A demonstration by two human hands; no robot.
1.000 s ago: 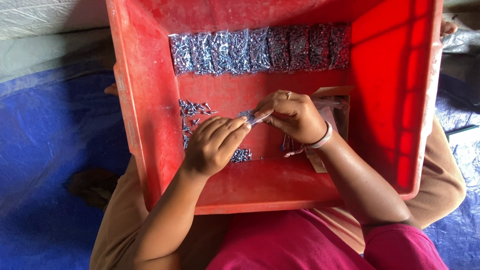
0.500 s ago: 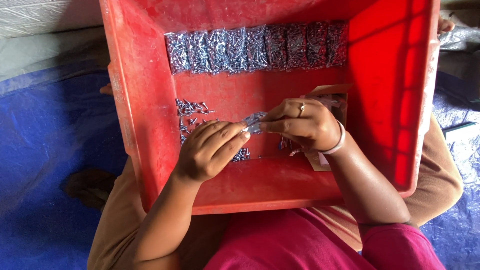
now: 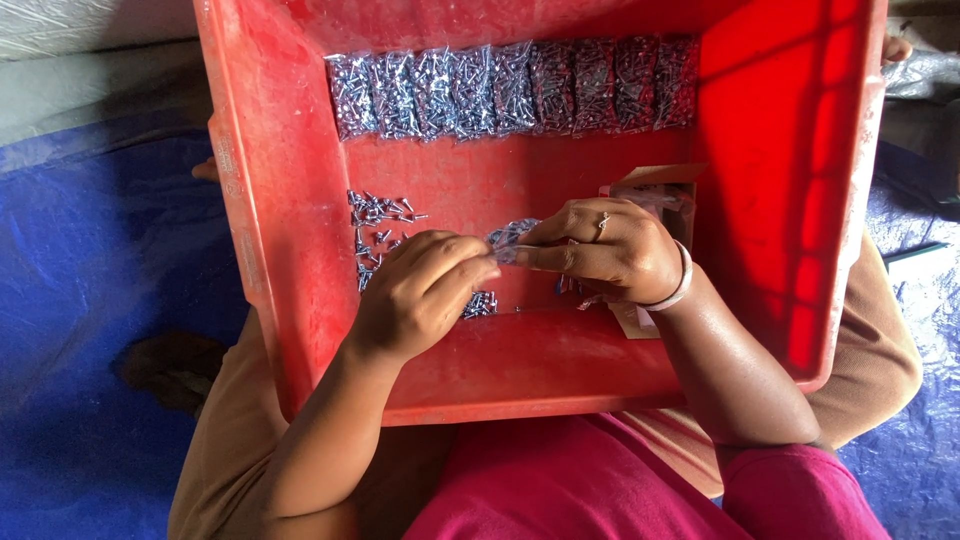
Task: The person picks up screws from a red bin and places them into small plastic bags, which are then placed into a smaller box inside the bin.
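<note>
L hand (image 3: 420, 295) & R hand (image 3: 610, 250) meet over red tub (image 3: 280, 250), fingers of both pinched on small clear bag of screws (image 3: 508, 238). Loose screws (image 3: 378, 215) just left (filled bags (image 3: 510, 85) line far wall).

Red crate (image 3: 270, 250); silver screws (image 3: 380, 212); blue tarp (image 3: 90, 260); magenta sleeve (image 3: 800, 495).
</note>
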